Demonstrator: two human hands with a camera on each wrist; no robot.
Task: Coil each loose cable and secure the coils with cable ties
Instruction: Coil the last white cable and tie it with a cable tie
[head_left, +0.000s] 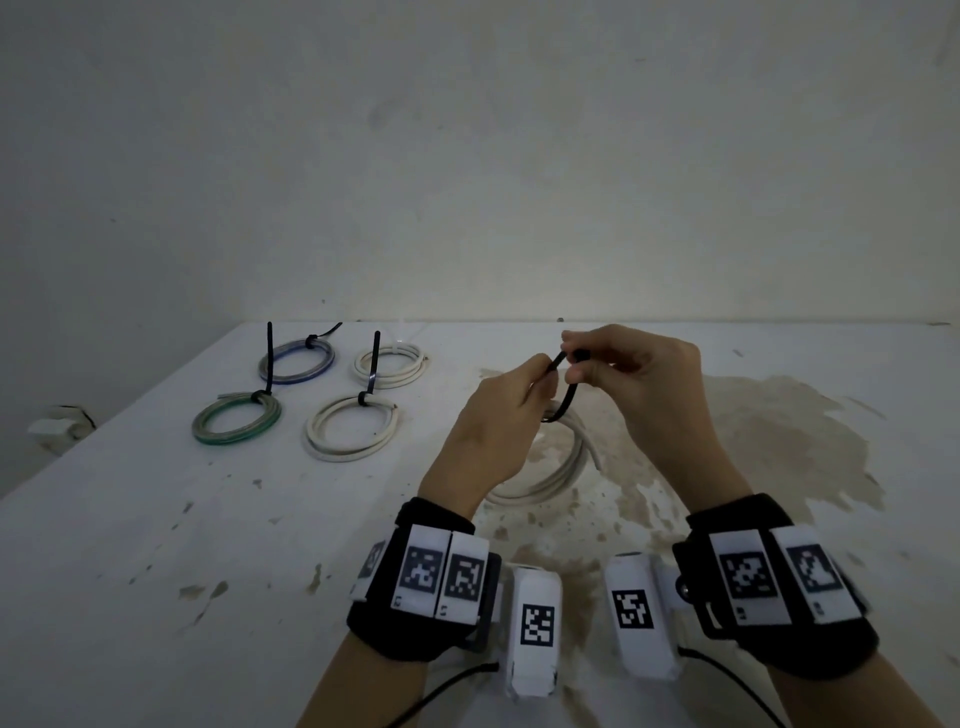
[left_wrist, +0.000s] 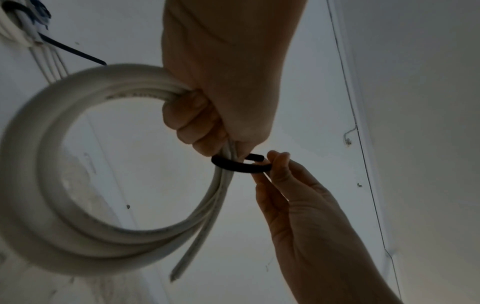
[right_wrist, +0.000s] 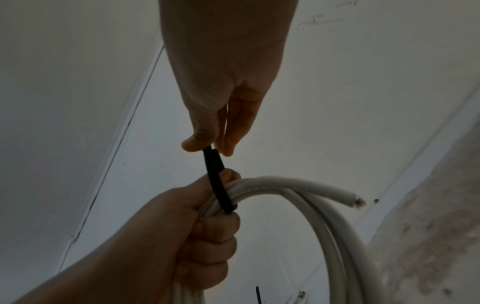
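While left hand grips white coil and right hand pinches cable tie, risks unthreaded tail slipping, loosening turns.

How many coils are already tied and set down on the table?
4, all far left: blue coil and white coil behind, green coil and another white coil in front. None seems hidden.

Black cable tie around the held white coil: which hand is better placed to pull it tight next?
Right, probably. The right hand pinches the cable tie ends, while the left hand grips the white coil.
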